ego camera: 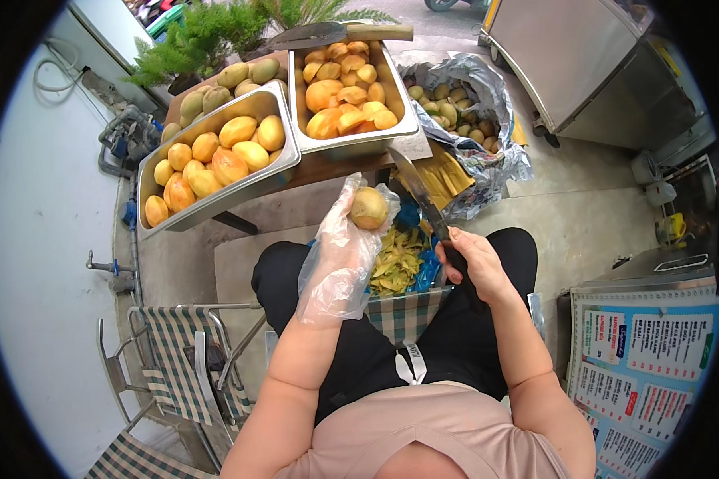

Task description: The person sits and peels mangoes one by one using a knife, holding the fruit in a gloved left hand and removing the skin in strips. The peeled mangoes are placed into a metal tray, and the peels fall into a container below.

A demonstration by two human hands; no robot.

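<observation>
My left hand (347, 239), in a clear plastic glove, holds a round brownish-yellow fruit (369, 208), likely a sapodilla. My bare right hand (476, 263) grips the dark handle of a long knife (422, 188), its blade pointing up and away, beside the fruit and apart from it. Below and between my hands, yellow-green peelings (395, 263) lie in a blue plastic bag (428, 272) between my knees. Beyond my hands, one steel pan (290, 158) holds whole peeled mangoes (230, 166), and another steel pan (408, 129) holds cut orange mango pieces (350, 96).
Unpeeled mangoes (215, 99) lie behind the left pan. A broad-bladed knife (377, 32) rests across the far pan rim. A lined sack of small round fruit (449, 111) stands at right, near a steel cart (560, 54). Folding chairs (183, 344) are at left, a printed menu board (641, 359) at right.
</observation>
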